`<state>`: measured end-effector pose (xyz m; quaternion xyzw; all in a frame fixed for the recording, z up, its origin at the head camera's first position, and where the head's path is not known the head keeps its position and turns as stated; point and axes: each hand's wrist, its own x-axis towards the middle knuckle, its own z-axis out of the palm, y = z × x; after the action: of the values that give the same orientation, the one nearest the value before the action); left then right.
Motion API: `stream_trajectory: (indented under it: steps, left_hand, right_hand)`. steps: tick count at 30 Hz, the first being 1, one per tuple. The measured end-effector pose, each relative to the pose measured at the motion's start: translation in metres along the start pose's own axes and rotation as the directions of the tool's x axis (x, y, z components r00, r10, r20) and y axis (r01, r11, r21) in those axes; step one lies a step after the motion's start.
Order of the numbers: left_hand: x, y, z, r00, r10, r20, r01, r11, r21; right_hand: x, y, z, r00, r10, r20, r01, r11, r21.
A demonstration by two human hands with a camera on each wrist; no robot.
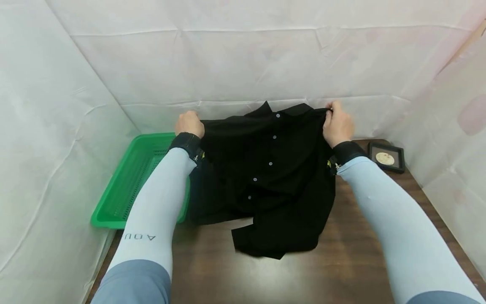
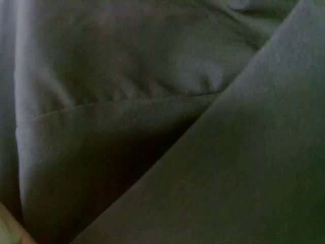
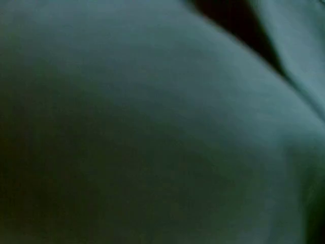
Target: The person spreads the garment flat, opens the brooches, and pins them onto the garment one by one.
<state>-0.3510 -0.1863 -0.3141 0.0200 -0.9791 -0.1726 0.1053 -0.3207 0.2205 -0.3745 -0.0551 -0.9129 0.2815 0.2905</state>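
A black button-up shirt (image 1: 288,169) with pale buttons down its front is held up by both hands in the head view. My left hand (image 1: 190,124) grips it at the left shoulder side, and my right hand (image 1: 338,125) pinches the right shoulder side. The collar points up between them, while a sleeve hangs folded low in front. Dark shirt fabric (image 2: 117,56) with a seam fills the left wrist view, a bit of a finger showing at its lower left corner. Blurred cloth (image 3: 142,112) covers the right wrist view, where no finger can be made out.
A green plastic basket (image 1: 110,198) stands on the left, partly behind the left forearm. At the right back lies a small dark frame (image 1: 396,165) with a round pale piece inside. The brown wooden table (image 1: 212,270) is bounded by white sheeting (image 1: 243,63).
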Motion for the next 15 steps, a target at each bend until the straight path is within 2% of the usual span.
stream_trajectory:
  steps: [3, 6, 11, 15]
  left_hand:
    - [0.001, 0.0, 0.006, 0.999, -0.044, -0.005, 0.045, 0.998, 0.035]
    - [0.003, -0.003, 0.015, 0.997, -0.079, -0.005, 0.079, 0.994, 0.075]
    - [0.002, -0.008, 0.035, 0.994, -0.112, 0.004, 0.111, 0.988, 0.106]
    - [-0.006, -0.009, 0.05, 0.986, -0.158, 0.053, 0.153, 0.985, 0.08]
  right_hand:
    - [-0.003, 0.004, 0.013, 0.999, -0.014, -0.047, 0.015, 0.999, 0.032]
    - [-0.008, 0.009, 0.026, 0.998, -0.044, -0.047, 0.046, 0.997, 0.061]
    - [-0.019, 0.018, 0.041, 0.998, -0.037, 0.058, 0.03, 0.992, 0.119]
    - [-0.029, 0.026, 0.044, 0.985, -0.007, 0.173, -0.023, 0.985, 0.173]
